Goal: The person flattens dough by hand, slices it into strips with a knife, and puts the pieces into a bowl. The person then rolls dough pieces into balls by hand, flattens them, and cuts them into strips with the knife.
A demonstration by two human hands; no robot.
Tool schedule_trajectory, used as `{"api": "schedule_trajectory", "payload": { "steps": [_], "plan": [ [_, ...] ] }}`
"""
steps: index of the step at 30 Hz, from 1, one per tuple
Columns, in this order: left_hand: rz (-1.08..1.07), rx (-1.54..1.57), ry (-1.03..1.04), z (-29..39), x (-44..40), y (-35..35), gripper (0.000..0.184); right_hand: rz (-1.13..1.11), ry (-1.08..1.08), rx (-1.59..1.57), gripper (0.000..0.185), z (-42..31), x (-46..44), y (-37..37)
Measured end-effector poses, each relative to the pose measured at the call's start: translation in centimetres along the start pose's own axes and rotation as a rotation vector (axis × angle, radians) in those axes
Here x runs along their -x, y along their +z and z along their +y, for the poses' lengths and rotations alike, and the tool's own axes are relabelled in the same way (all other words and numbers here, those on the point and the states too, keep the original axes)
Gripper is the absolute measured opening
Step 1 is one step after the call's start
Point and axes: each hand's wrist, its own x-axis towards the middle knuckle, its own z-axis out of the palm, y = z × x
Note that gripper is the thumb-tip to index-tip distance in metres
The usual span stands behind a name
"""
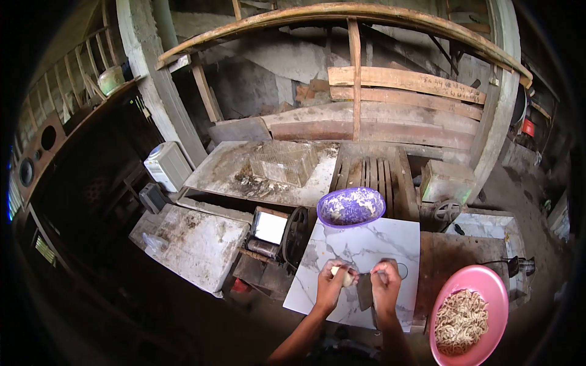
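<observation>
My left hand [329, 285] is closed around a pale lump of dough [347, 279] above the marble-patterned board [390, 235]. To its right, my right hand [386, 283] has its fingers pinched together; whatever they hold, if anything, is too small to make out. A dark grey flat patch or piece [365, 293] shows on the board between the hands. Partly behind my right hand lies a small round, clear-looking disc [401, 271]. At the board's far edge stands a purple basin [351, 226] smeared with white dough remains.
A pink basin [502, 293] with pale noodle-like strips [462, 320] stands at the right. Left of the board is a roller machine [268, 235] with a dark wheel [295, 236]. Behind are a stained table [207, 171] with a wire cage [284, 163] and a slatted wooden frame [372, 174].
</observation>
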Motion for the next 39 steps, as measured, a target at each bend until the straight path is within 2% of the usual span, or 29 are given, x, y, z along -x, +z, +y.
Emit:
{"api": "schedule_trajectory", "payload": {
  "steps": [2,4,5,6,7,9,10,12,16,24,30,34,36,38,39],
  "plan": [
    [-0.056,0.040,-0.022,0.6,0.1,0.4,0.009,0.003,-0.064,-0.026,0.018,-2.1,-1.2,0.4],
    [-0.181,-0.114,0.021,1.6,0.3,1.0,0.011,-0.032,-0.100,-0.173,0.018,-4.1,-1.8,0.5],
    [-0.212,-0.185,0.019,2.3,0.4,1.4,0.017,-0.020,-0.077,-0.161,0.018,-5.0,-2.1,0.5],
    [-0.211,-0.184,-0.011,3.1,0.8,2.0,0.017,-0.048,-0.142,-0.143,0.018,-5.8,-2.4,0.5],
    [-0.233,-0.206,0.042,3.9,1.2,2.7,0.020,-0.079,-0.212,-0.126,0.019,-6.4,-2.6,0.5],
    [-0.266,-0.216,0.146,5.5,1.8,4.1,0.027,-0.075,-0.207,-0.139,0.020,-6.9,-2.8,0.6],
    [-0.265,-0.215,0.136,5.7,2.1,4.4,0.027,-0.081,-0.220,-0.163,0.021,-7.0,-2.8,0.7],
    [-0.241,-0.273,0.245,5.9,2.3,4.7,0.024,-0.088,-0.231,-0.148,0.022,-6.6,-2.7,0.6],
    [-0.226,-0.288,0.215,5.9,2.4,4.1,0.024,-0.081,-0.230,-0.117,0.021,-6.2,-2.4,0.7],
    [-0.168,-0.193,0.296,5.2,2.2,3.6,0.004,-0.119,-0.219,0.005,0.019,-5.6,-1.7,0.9],
    [-0.110,-0.233,0.313,5.4,2.9,3.5,0.009,-0.116,-0.194,0.051,0.014,-6.4,-0.6,1.5],
    [-0.091,-0.180,0.358,4.7,2.7,2.9,0.013,-0.138,-0.306,0.135,0.013,-6.5,0.5,1.9],
    [-0.014,-0.146,0.278,4.8,2.7,2.8,0.020,-0.164,-0.358,0.178,0.013,-6.1,1.0,2.0],
    [-0.003,-0.160,0.268,4.9,2.8,2.7,0.022,-0.121,-0.180,0.009,0.015,-5.2,1.1,2.0],
    [0.033,-0.147,0.155,5.5,3.0,3.2,0.022,-0.086,-0.200,0.031,0.014,-5.1,1.1,2.0]
  ]
}}
